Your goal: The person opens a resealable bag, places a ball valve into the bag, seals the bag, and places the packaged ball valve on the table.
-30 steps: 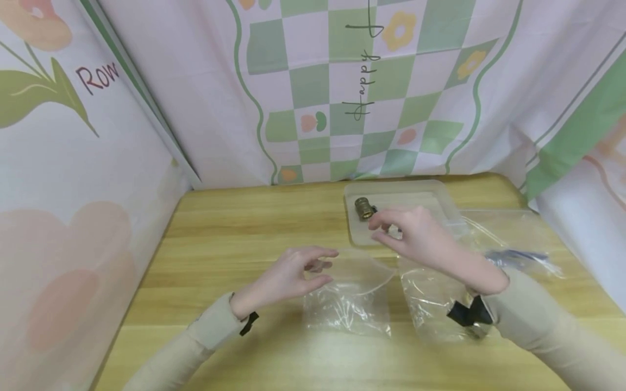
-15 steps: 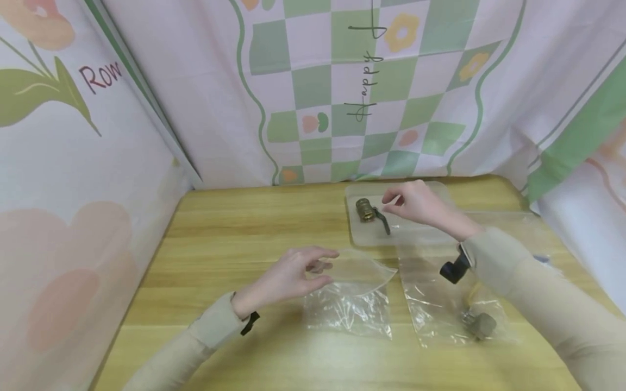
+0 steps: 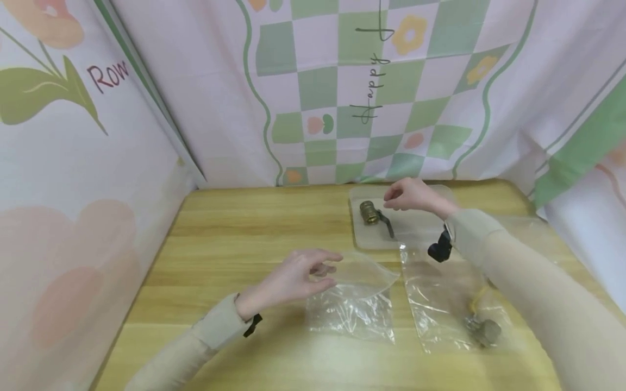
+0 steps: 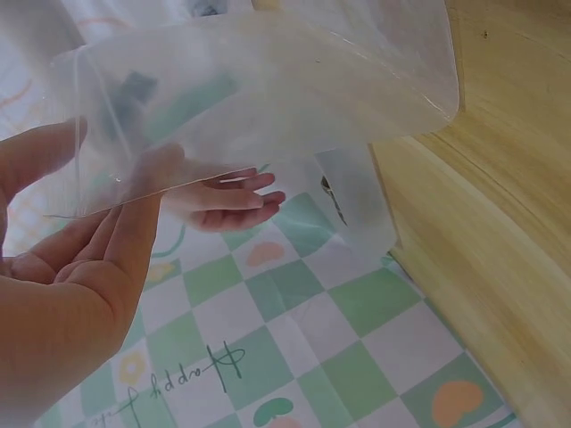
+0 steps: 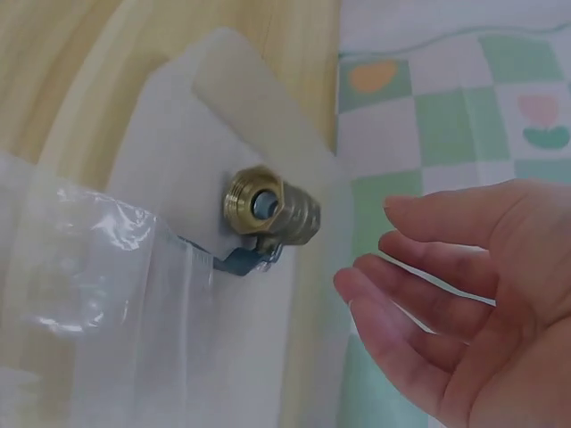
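A brass ball valve (image 3: 369, 213) with a dark lever handle (image 3: 386, 222) lies in a shallow translucent tray (image 3: 365, 242) at the back of the table. To the right of the valve is my right hand (image 3: 414, 196), fingers loosely bent; the right wrist view shows a gap between it and the valve (image 5: 290, 214). My left hand (image 3: 292, 276) stays at the mouth of a clear plastic bag (image 3: 349, 317), thumb and fingers apart. In the left wrist view some fingertips show through the bag's plastic (image 4: 294, 89); how firmly they touch it I cannot tell.
Right of the small bag lies a larger clear bag (image 3: 430, 304), partly over the tray's front edge. A grey rounded thing (image 3: 485, 331) with a yellow part shows in it. A patterned curtain (image 3: 318, 87) closes off the table's back; another sheet (image 3: 63, 217) hangs at left.
My right hand has moved back and up past the valve, uncovering it and its lever. The left hand and the small bag have hardly moved. The head view has shifted slightly.
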### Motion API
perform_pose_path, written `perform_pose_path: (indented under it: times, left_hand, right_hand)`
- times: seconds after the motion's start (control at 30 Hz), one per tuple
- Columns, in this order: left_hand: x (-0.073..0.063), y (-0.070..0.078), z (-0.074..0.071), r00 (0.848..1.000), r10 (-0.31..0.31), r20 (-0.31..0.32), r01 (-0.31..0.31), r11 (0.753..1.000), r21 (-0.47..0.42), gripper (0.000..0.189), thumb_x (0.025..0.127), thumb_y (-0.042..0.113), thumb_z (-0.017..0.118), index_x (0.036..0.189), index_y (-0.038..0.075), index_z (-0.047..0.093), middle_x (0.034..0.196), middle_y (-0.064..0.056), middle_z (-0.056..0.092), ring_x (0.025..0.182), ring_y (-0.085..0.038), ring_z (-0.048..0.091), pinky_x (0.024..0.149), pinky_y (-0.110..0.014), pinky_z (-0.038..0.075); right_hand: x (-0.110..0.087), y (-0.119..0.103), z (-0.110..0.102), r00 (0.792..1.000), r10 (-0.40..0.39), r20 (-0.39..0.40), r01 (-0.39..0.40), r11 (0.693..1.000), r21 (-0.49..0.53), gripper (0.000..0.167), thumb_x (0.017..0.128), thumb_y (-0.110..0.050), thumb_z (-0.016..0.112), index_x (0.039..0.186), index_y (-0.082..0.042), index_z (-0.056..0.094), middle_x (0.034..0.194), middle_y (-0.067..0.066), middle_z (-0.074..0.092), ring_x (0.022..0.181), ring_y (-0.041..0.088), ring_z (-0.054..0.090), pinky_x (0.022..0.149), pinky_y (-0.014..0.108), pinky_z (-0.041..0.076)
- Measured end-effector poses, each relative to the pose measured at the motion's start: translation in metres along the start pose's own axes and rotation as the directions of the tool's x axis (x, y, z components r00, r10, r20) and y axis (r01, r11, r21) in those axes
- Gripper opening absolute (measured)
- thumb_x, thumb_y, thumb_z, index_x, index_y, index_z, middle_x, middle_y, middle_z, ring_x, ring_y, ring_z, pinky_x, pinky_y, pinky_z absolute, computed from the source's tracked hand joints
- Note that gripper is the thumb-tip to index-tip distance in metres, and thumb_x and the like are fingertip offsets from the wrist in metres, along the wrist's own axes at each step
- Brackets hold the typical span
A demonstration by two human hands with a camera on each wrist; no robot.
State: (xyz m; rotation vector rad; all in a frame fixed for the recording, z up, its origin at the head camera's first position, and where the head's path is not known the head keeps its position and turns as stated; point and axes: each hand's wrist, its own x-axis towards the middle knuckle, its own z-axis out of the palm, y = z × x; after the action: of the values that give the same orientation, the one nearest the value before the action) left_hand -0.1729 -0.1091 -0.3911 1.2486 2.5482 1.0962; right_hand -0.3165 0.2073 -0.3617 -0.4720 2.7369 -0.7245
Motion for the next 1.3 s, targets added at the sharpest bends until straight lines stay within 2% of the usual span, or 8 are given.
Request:
perform_pose_path:
  times: [0.2, 0.43, 0.6, 0.73, 0.83, 0.97, 1.1, 1.3]
  left_hand:
    - [0.001, 0.001, 0.000, 1.000, -0.009, 0.009, 0.009, 1.000, 0.000, 0.049, 0.087, 0.010, 0.073, 0.132, -0.002, 0.057, 0.130, -0.018, 0.065, 0.103, -0.022, 0.074, 0.087, -0.012, 0.056]
    - [0.001, 0.001, -0.002, 1.000, -0.011, 0.016, 0.012, 1.000, -0.015, 0.049, 0.088, 0.010, 0.073, 0.133, -0.002, 0.057, 0.131, -0.019, 0.064, 0.103, -0.022, 0.074, 0.087, -0.012, 0.056]
    - [0.001, 0.000, -0.002, 1.000, -0.016, 0.017, 0.016, 0.999, -0.028, 0.049, 0.088, 0.009, 0.072, 0.133, -0.003, 0.056, 0.132, -0.019, 0.064, 0.104, -0.023, 0.073, 0.087, -0.011, 0.056]
    - [0.001, 0.000, -0.002, 1.000, -0.025, 0.017, 0.026, 0.999, -0.044, 0.049, 0.088, 0.009, 0.072, 0.133, -0.003, 0.056, 0.132, -0.020, 0.064, 0.104, -0.023, 0.073, 0.087, -0.011, 0.055]
    - [0.001, 0.000, -0.003, 0.999, -0.035, 0.018, 0.036, 0.998, -0.047, 0.049, 0.088, 0.008, 0.072, 0.133, -0.003, 0.056, 0.132, -0.020, 0.064, 0.105, -0.023, 0.073, 0.087, -0.011, 0.055]
    - [0.001, 0.000, -0.003, 0.999, -0.044, 0.017, 0.045, 0.998, -0.045, 0.049, 0.088, 0.009, 0.073, 0.133, -0.002, 0.057, 0.132, -0.019, 0.064, 0.104, -0.023, 0.073, 0.086, -0.011, 0.056]
    - [0.001, 0.000, -0.003, 0.999, -0.049, 0.015, 0.049, 0.998, -0.047, 0.049, 0.088, 0.010, 0.073, 0.133, -0.002, 0.057, 0.132, -0.019, 0.064, 0.104, -0.023, 0.073, 0.086, -0.010, 0.056]
    - [0.000, -0.002, -0.004, 0.999, -0.041, 0.016, 0.041, 0.998, -0.051, 0.049, 0.088, 0.010, 0.072, 0.133, -0.002, 0.057, 0.132, -0.019, 0.064, 0.103, -0.023, 0.074, 0.086, -0.010, 0.056]
  right_hand:
    - [0.012, 0.011, 0.003, 0.987, 0.120, 0.105, -0.136, 0.978, 0.159, 0.040, 0.092, -0.022, 0.068, 0.118, 0.007, 0.062, 0.107, 0.021, 0.071, 0.084, 0.020, 0.071, 0.081, 0.034, 0.064]
    - [0.021, 0.022, 0.011, 0.965, 0.180, 0.191, -0.225, 0.941, 0.251, 0.027, 0.088, -0.011, 0.066, 0.107, 0.009, 0.062, 0.092, 0.008, 0.070, 0.077, 0.013, 0.068, 0.077, 0.029, 0.063]
    - [0.027, 0.025, 0.020, 0.940, 0.239, 0.242, -0.298, 0.922, 0.245, 0.029, 0.091, -0.008, 0.063, 0.111, 0.013, 0.059, 0.101, 0.017, 0.070, 0.083, 0.017, 0.068, 0.086, 0.035, 0.062]
    - [0.031, 0.027, 0.025, 0.925, 0.259, 0.278, -0.322, 0.923, 0.211, 0.030, 0.090, -0.007, 0.065, 0.111, 0.014, 0.061, 0.103, 0.022, 0.071, 0.083, 0.020, 0.069, 0.088, 0.038, 0.062]
    - [0.034, 0.029, 0.030, 0.921, 0.283, 0.269, -0.332, 0.930, 0.157, 0.025, 0.086, -0.007, 0.067, 0.104, 0.011, 0.065, 0.088, 0.014, 0.072, 0.074, 0.016, 0.067, 0.080, 0.032, 0.063]
    - [0.036, 0.026, 0.036, 0.919, 0.306, 0.250, -0.340, 0.934, 0.106, 0.016, 0.081, -0.001, 0.063, 0.094, 0.008, 0.064, 0.071, 0.002, 0.063, 0.064, 0.010, 0.060, 0.066, 0.024, 0.060]
    - [0.038, 0.023, 0.038, 0.918, 0.313, 0.241, -0.346, 0.933, 0.104, 0.013, 0.078, 0.003, 0.058, 0.091, 0.006, 0.061, 0.068, 0.000, 0.057, 0.060, 0.009, 0.057, 0.060, 0.021, 0.058]
    - [0.041, 0.023, 0.037, 0.919, 0.306, 0.250, -0.343, 0.932, 0.119, 0.012, 0.079, 0.005, 0.054, 0.090, 0.006, 0.059, 0.069, 0.002, 0.057, 0.058, 0.009, 0.057, 0.057, 0.020, 0.056]
